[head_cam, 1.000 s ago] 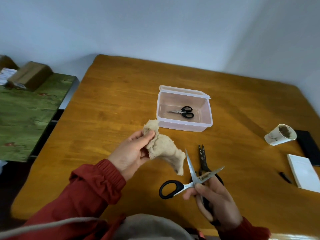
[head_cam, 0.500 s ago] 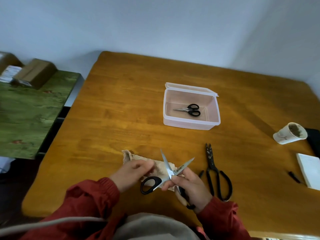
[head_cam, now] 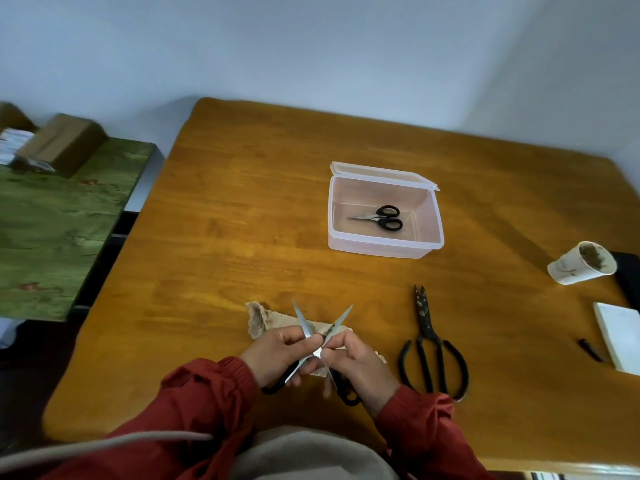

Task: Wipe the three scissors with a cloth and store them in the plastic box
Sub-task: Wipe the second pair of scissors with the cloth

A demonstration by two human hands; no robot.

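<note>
Both hands meet low over the near edge of the wooden tabletop (head_cam: 242,220), and between them is a pair of silver-bladed scissors (head_cam: 300,318) with black handles. The blades are spread wide in a V that points away from the person. The left hand (head_cam: 277,351) has its grip clamped on the left handle, fingers curled round it and the thumb up near the base of one blade. The right hand (head_cam: 360,365) is closed round the other handle, fingertips pinched close to the pivot. A brownish smear shows on the right blade near its base.

The beige cloth (head_cam: 277,322) lies flat on the tabletop just beneath the hands and blades (whether either hand touches it cannot be told).

Farther back, the clear plastic box (head_cam: 384,249) stands with its lid open at the rear, and a small pair of black-handled scissors (head_cam: 381,218) lies on its floor. Just beside the right hand, large black scissors (head_cam: 427,327) lie closed on the wood, tips pointing away.

At the right edge are a tilted paper cup (head_cam: 578,265), a white notepad (head_cam: 620,334) and a small black pen-like thing (head_cam: 590,349). To the left, apart from the tabletop, a cardboard box (head_cam: 65,143) sits on a green-covered surface (head_cam: 52,220).
</note>
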